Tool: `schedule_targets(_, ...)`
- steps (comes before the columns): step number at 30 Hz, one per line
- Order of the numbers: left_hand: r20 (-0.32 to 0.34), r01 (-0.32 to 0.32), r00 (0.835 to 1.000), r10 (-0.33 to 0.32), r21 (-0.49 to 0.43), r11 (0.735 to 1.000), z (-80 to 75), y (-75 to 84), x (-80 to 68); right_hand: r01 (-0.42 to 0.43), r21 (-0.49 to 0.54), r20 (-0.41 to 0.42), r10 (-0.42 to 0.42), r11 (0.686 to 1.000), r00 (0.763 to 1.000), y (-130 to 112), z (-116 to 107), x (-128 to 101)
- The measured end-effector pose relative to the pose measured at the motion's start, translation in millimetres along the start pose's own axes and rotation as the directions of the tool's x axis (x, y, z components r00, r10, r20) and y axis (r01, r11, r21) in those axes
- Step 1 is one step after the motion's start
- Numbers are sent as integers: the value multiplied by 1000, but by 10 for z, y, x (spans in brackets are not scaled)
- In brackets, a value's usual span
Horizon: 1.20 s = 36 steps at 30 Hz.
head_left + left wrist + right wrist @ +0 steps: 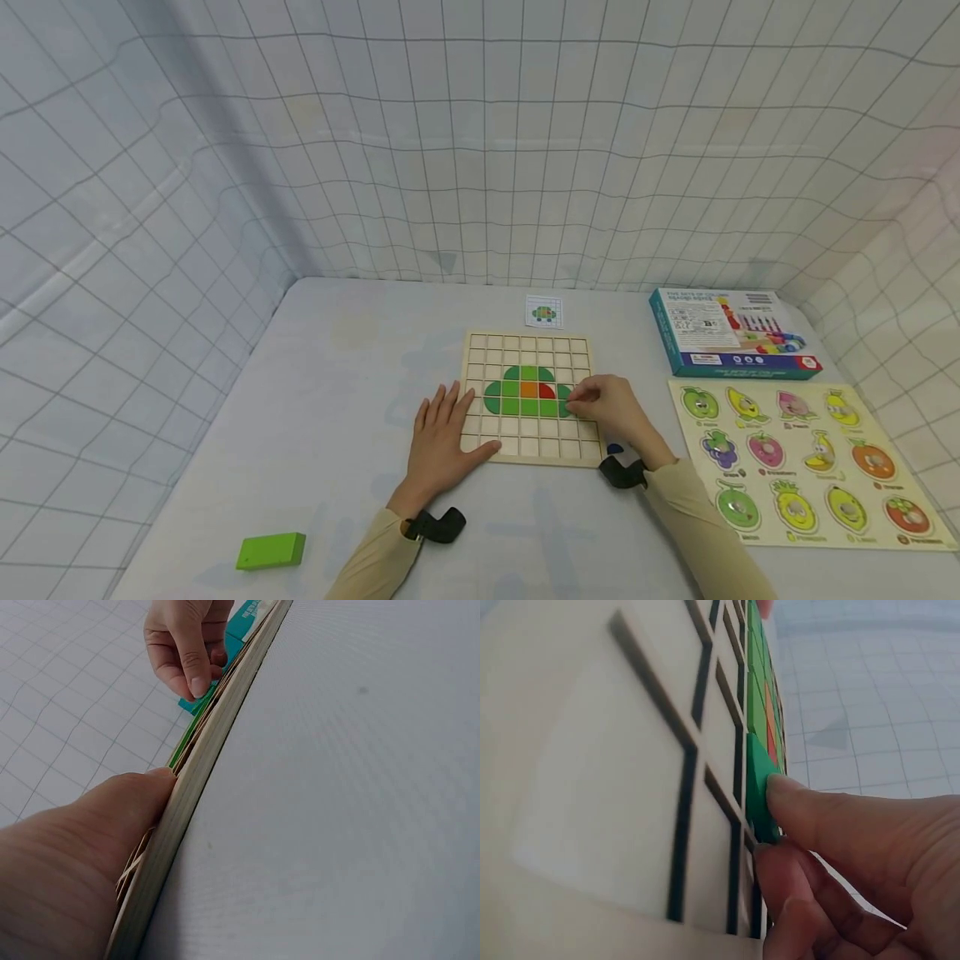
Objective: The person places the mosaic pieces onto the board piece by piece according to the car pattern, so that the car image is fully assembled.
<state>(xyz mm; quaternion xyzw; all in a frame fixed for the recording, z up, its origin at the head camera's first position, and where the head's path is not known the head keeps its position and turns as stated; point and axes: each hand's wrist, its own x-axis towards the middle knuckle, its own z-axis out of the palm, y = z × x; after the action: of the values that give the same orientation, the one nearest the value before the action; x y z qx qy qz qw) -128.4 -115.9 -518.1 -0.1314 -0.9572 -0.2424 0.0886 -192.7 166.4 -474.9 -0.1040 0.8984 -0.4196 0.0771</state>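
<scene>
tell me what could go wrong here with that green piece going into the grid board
The right hand pinches the green piece tilted on edge at the grid board, so it may jam on the dividers or slip out. Pushing it could nudge the tiles already laid beside it. The left hand lies flat on the board's near left corner only, so a sideways shove might still turn the board toward the fruit puzzle.

one grid board (pixel 530 398), two hands, one green block (pixel 271 551), one box (pixel 731 332)
</scene>
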Motion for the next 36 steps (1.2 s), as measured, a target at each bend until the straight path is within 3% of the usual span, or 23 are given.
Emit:
schedule_targets(9,-7,-2,1000,2,3,1000,-9,13,-4,32,-18,-41,-33,999,999,15,35,-32)
schedule_targets(24,-16,-10,1000,10,3,1000,5,8,-9,76,-73,-31,-79,994,996,32,-5,-102)
schedule_targets(32,-1,-1,1000,1,-1,1000,-4,16,-8,104,-124,-89,-116,987,989,169,-207,-278)
schedule_targets(36,-11,-3,1000,3,0,1000,-13,7,-8,78,-146,-71,-89,986,993,260,-341,-372)
